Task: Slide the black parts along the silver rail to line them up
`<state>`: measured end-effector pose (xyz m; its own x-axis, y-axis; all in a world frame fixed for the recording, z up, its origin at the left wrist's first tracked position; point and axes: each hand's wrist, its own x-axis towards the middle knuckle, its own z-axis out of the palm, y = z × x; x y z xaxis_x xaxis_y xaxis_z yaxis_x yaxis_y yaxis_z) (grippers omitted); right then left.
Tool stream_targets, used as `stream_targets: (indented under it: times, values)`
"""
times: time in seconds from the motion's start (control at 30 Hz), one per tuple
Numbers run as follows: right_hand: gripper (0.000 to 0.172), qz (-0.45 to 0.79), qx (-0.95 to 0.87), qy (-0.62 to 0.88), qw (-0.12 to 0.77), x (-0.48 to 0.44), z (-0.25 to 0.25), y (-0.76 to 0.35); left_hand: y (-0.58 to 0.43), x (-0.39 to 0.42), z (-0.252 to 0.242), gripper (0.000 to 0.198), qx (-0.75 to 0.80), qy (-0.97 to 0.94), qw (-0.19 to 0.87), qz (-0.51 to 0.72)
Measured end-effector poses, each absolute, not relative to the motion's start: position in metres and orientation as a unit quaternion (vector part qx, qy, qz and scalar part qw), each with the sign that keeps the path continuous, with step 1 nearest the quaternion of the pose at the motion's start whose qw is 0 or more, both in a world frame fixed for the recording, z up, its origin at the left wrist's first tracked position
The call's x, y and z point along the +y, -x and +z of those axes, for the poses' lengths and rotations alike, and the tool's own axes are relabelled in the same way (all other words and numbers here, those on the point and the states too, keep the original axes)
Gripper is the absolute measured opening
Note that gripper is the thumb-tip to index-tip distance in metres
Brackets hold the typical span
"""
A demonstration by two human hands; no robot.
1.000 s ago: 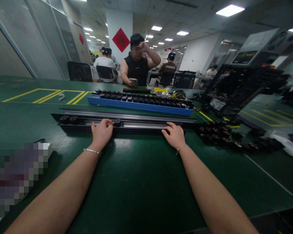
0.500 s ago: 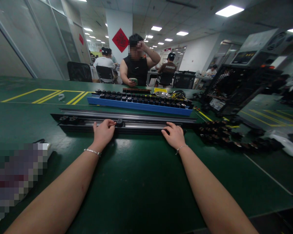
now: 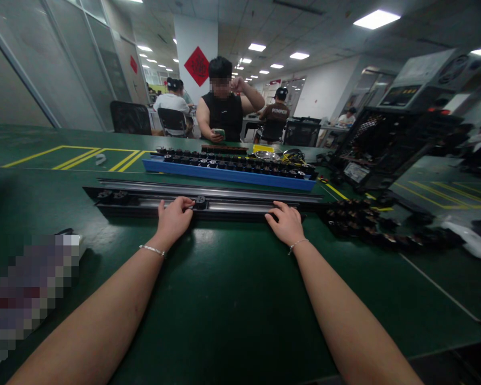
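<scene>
A long black rail (image 3: 240,206) with a shiny metal channel lies across the table in front of me. Inside the channel, a small round-faced black socket module (image 3: 200,202) touches the fingertips of my left hand (image 3: 175,216), which is curled at the rail. Two similar black modules (image 3: 121,197) sit near the rail's left end. Toward the right end, my right hand (image 3: 287,222) grips the rail, fingers over its top and thumb on the near side. A second rail (image 3: 208,190) lies parallel just behind.
Behind the rails stands a blue tray (image 3: 228,175) filled with black modules. More loose black parts (image 3: 356,216) are heaped at right, before a dark machine frame (image 3: 369,144). A blurred-out flat object (image 3: 32,289) lies at left. Across the green table, a person (image 3: 224,107) holds a phone.
My left hand has shifted slightly right along the rail, and the black socket module has slid right with it. My right hand stays in place.
</scene>
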<state>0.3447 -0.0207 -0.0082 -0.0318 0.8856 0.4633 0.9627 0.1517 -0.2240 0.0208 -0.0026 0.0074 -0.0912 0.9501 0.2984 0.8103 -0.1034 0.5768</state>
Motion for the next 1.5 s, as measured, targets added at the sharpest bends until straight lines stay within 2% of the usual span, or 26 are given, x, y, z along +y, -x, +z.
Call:
stream_targets:
  times: [1.5]
  values:
    - [0.030, -0.076, -0.713, 0.649, 0.254, -0.020, -0.009, -0.343, -0.032, -0.007, 0.010, 0.037, 0.625, -0.721, 0.093, 0.283]
